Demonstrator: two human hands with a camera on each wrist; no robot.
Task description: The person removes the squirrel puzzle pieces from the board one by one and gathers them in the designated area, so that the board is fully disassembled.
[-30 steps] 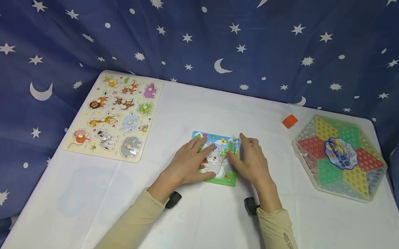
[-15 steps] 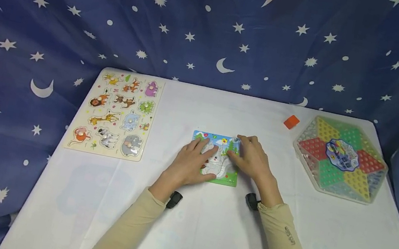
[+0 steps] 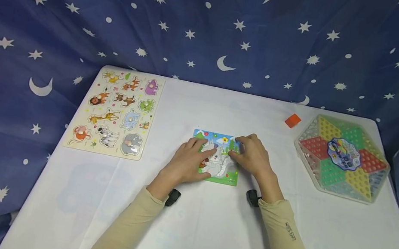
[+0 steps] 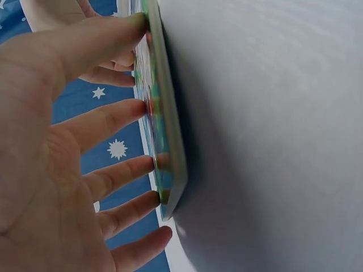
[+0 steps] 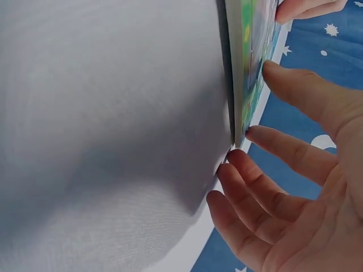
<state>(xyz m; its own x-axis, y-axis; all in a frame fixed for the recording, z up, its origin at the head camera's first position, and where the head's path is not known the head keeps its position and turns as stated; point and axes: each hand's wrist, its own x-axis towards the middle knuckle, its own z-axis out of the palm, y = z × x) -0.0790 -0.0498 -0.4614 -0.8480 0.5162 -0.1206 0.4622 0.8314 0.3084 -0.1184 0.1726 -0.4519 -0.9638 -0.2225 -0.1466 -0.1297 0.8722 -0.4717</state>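
White cloth covers the table (image 3: 205,238), and near its middle lies the small square jigsaw puzzle with a green border and a cartoon animal picture (image 3: 218,172). My left hand (image 3: 186,162) lies flat on the puzzle's left half, fingers straight and spread apart, the tips pressing on the picture; the left wrist view shows each fingertip (image 4: 142,107) touching the board's face. My right hand (image 3: 255,157) rests at the puzzle's upper right corner, fingers loosely bent and slightly apart, their tips at the board's edge and gripping nothing, as the right wrist view shows (image 5: 272,68). Well apart to the left sits a wooden peg puzzle board with animal shapes (image 3: 115,113). To the right stands a hexagonal plastic Chinese checkers board with red, green and yellow triangles (image 3: 341,155), and a small orange block (image 3: 292,120) lies near it.
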